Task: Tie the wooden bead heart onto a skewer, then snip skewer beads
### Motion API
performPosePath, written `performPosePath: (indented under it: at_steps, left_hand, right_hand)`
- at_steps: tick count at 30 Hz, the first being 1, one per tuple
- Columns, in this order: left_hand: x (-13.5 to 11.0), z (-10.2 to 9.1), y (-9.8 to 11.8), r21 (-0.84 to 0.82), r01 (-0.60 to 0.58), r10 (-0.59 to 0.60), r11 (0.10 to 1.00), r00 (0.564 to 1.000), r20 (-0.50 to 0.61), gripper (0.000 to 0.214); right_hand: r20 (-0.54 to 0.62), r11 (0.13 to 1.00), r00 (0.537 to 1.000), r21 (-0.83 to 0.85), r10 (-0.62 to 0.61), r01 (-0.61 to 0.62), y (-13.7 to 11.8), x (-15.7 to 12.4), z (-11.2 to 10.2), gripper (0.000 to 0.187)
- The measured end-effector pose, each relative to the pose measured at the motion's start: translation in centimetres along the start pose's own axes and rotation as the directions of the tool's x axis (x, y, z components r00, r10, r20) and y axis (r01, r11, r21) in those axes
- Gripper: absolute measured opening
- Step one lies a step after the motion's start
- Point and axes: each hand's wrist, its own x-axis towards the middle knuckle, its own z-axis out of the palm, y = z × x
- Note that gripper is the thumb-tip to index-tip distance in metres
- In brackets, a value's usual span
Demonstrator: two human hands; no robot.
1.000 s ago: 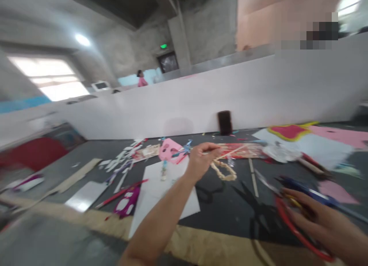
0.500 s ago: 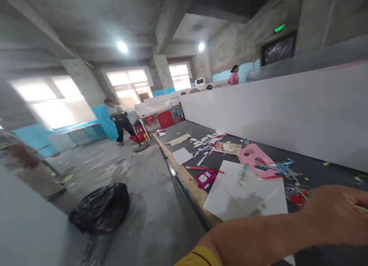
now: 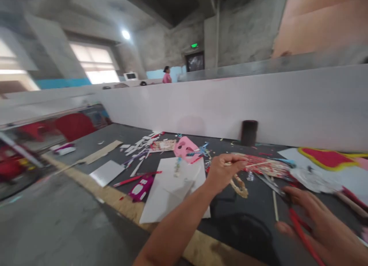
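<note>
Over the dark table, my left hand (image 3: 222, 172) pinches a thin pale strip (image 3: 263, 164) that points to the right. A beige braided loop (image 3: 240, 189) shows just below its fingers; whether it is held or lies on the table, I cannot tell. My right hand (image 3: 324, 223), at lower right, is closed around red-handled scissors (image 3: 299, 229), with the blades pointing up and left. Beside the scissors a pale thin stick (image 3: 275, 202) runs down towards the right fingertips. Behind both hands lies a red-and-clear packet (image 3: 267, 166).
A white partition (image 3: 218, 104) runs along the table's back, with a dark phone-like object (image 3: 249, 132) leaning there. Left of my hands are white sheets (image 3: 169, 189), a pink mask (image 3: 186, 149), a purple item (image 3: 141, 187) and white scraps. A red-yellow cutout (image 3: 324, 157) lies right.
My view has swung right, bringing my right hand and the scissors into sight. The left hand now appears nearer the middle, its fingers and the strip showing.
</note>
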Motion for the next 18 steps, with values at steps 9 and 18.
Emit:
performPosePath:
  at_steps: [9, 18]
  left_hand:
    - [-1.0, 1.6, -0.4, 0.036, 0.007, -0.014, 0.999, 0.98, 0.199, 0.016]
    - [-1.3, 2.7, -0.3, 0.009, 0.059, -0.059, 0.998, 0.948, 0.312, 0.018]
  right_hand:
    - [0.104, 0.989, 0.986, -0.091, 0.127, -0.117, -4.0, 0.8, -2.7, 0.059]
    - [0.132, 0.977, 0.979, -0.169, 0.155, -0.132, -4.2, 0.0, -3.7, 0.062]
